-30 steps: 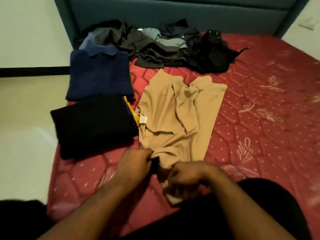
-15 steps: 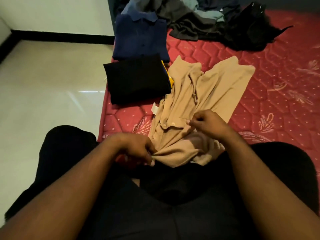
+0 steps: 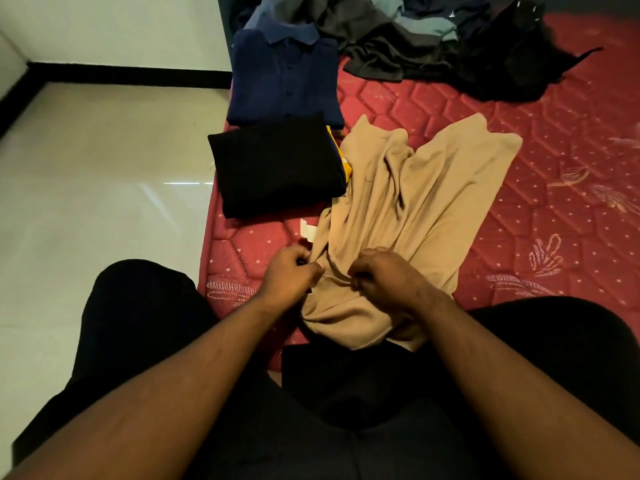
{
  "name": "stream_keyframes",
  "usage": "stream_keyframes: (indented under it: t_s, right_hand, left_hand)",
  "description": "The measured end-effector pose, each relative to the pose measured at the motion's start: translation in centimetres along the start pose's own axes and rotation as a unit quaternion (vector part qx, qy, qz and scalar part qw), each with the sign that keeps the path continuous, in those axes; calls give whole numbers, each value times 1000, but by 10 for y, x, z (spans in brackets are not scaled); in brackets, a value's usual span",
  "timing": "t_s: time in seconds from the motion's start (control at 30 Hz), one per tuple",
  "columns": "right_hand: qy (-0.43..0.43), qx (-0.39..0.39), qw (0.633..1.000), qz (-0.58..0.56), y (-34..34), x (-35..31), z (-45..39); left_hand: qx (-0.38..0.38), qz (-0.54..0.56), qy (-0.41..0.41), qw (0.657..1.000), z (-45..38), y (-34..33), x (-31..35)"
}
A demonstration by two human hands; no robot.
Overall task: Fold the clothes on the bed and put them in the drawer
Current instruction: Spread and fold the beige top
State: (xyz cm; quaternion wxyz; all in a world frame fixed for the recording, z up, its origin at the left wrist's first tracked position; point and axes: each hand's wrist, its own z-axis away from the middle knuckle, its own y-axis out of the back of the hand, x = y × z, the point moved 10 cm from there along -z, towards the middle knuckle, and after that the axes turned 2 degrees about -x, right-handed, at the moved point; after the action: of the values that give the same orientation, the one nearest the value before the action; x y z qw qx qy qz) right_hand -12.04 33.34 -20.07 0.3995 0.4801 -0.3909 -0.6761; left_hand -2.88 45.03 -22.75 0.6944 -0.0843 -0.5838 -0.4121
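On the red mattress point(image 3: 519, 140), near its front edge, lies a rumpled tan shirt point(image 3: 415, 188), its lower end bunched toward the person's lap. Both hands grip that end with curled fingers: the left hand point(image 3: 292, 271) pinches the left edge, the right hand point(image 3: 381, 273) clutches cloth just beside it. Left of the shirt sit a folded black garment point(image 3: 277, 168) and a folded navy polo point(image 3: 284, 77). Unfolded dark clothes point(image 3: 450, 39) are heaped at the far end.
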Motion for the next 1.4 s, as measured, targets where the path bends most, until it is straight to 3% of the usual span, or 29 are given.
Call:
stream_keyframes:
  t_s: [0.07,0.1,0.17,0.23,0.27,0.33,0.37,0.43,0.5,0.57,0.63,0.73,0.83,0.9,0.93,1.0,1.07,1.17,1.23,1.3,1.4]
  right_hand:
    - [-16,-54,993,-106,-5,9,3]
    - [-26,-60,983,-170,-3,13,5]
    - [-35,-6,966,-256,13,19,5]
    - [-8,84,973,-214,38,22,-1]
    - [14,115,979,-165,50,20,-6]
    - [57,98,993,-38,60,12,-22]
    - [62,62,994,66,59,6,-33]
    - [96,-39,956,276,49,-12,-50]
    - [135,-115,904,389,40,-22,-59]
    - [122,-129,896,406,57,-18,-65]
    - [69,-93,928,354,99,-3,-65]
    - [0,-13,957,290,178,15,-54]
    - [-34,58,967,246,250,21,-26]
    - [-50,83,990,101,292,31,10]
    - [-48,81,996,-8,300,35,28]
    - [-33,86,977,-190,307,38,71]
    - [-17,111,949,-295,303,40,98]
    - [-32,158,939,-304,298,58,120]
    - [-42,173,940,-290,302,66,131]
    - [-51,165,944,-281,305,69,139]
    - [-92,67,960,-255,295,70,136]
  left_hand:
    - [-37,169,73,982,9,-10,-7]
    - [-74,258,111,957,16,-22,-8]
    - [-139,381,168,899,31,-41,-4]
    - [-184,416,159,876,37,-51,6]
    - [-200,371,115,900,35,-49,12]
    - [-218,132,-60,965,34,-40,36]
    - [-236,2,-168,957,40,-42,52]
    - [-254,-177,-310,899,59,-50,69]
    - [-237,-255,-334,876,65,-44,78]
    - [-154,-270,-292,905,48,-14,78]
    - [-83,-275,-220,932,26,25,64]
    - [-49,-307,-155,938,-4,59,65]
    - [127,-145,-223,956,-15,115,129]
    - [232,4,-290,929,-5,152,177]
    - [244,69,-305,918,-1,162,190]
    - [198,99,-335,916,5,160,231]
    - [79,-44,-374,923,8,134,271]
    - [-100,-301,-329,889,-1,104,280]
    - [-121,-370,-297,872,-13,114,280]
    - [-92,-417,-300,853,-22,127,290]
    - [-132,-409,-278,859,-27,130,293]
